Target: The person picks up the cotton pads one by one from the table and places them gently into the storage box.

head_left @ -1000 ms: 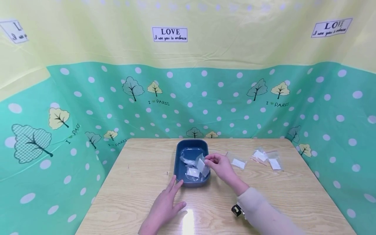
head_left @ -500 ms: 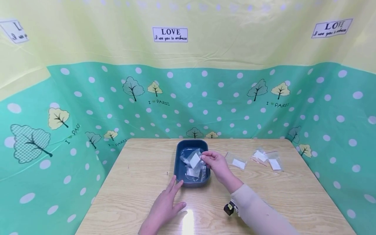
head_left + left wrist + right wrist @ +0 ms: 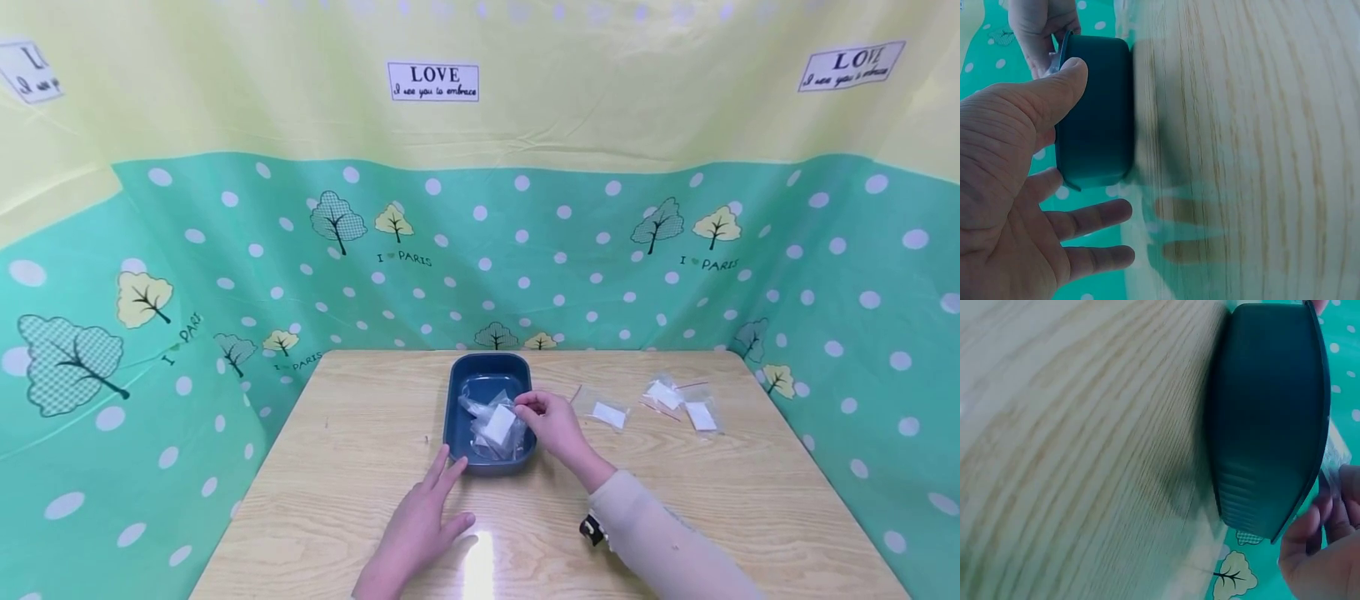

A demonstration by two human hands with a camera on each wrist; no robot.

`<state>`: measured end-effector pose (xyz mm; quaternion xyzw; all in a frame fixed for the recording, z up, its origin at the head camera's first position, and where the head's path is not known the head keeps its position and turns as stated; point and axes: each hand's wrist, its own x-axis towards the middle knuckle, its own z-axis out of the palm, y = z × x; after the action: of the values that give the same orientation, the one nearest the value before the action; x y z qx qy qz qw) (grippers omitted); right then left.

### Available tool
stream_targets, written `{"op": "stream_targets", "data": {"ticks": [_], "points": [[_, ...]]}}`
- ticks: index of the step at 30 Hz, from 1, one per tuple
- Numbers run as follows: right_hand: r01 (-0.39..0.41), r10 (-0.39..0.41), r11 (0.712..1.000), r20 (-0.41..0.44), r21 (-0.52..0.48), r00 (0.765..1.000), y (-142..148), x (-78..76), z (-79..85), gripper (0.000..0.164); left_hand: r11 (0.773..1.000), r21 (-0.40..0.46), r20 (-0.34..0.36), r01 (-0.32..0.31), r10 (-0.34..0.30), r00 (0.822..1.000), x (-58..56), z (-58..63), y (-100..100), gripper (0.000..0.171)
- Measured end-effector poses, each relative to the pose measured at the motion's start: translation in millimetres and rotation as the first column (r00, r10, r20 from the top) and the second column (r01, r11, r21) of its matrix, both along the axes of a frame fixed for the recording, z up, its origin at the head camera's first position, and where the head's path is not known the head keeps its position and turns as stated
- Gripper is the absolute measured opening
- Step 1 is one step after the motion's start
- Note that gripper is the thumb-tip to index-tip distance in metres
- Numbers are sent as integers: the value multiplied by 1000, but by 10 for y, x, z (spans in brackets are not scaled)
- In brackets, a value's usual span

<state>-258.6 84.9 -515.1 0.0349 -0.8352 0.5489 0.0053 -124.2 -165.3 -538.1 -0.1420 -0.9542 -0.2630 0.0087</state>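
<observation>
A dark blue rectangular bin (image 3: 489, 364) stands on the wooden table with several small clear plastic bags lying in it. My right hand (image 3: 552, 425) pinches the edge of a clear zip bag (image 3: 498, 425) with a white piece inside, over the bin's right rim. In the right wrist view this bag (image 3: 1337, 447) shows partly beyond the rim, near the curled fingers (image 3: 1304, 531). At the bin's near left corner, my left hand (image 3: 420, 527) touches the rim with its fingers mostly straight. The left wrist view shows that hand (image 3: 1016, 169) beside the bin's wall (image 3: 1094, 112).
To the right of the bin lies one zip bag (image 3: 609, 414) with a white piece. Farther right, two more bags, one (image 3: 664, 395) partly against the other (image 3: 701, 416), lie together. A patterned curtain (image 3: 480, 250) surrounds the table (image 3: 360, 442).
My right hand has moved slightly left with the pinched bag, which came from the bin's right side to above the other bags. The left hand stays at the corner.
</observation>
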Motion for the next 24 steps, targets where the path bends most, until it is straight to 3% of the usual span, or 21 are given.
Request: {"op": "stream_targets", "data": {"ticks": [6, 17, 21, 24], "points": [[26, -25, 999, -30, 38, 999, 1, -10, 34, 16, 1000, -1, -5, -2, 2, 1000, -3, -1, 3, 84], [14, -15, 1000, -38, -11, 999, 16, 62, 69, 20, 1000, 5, -2, -9, 9, 1000, 10, 2, -3, 84], [32, -32, 999, -28, -9, 999, 117, 67, 47, 22, 1000, 10, 1, -9, 9, 1000, 10, -1, -4, 84], [44, -42, 998, -38, 49, 998, 280, 43, 1, 22, 1000, 11, 5, -7, 7, 1000, 9, -5, -3, 85]]}}
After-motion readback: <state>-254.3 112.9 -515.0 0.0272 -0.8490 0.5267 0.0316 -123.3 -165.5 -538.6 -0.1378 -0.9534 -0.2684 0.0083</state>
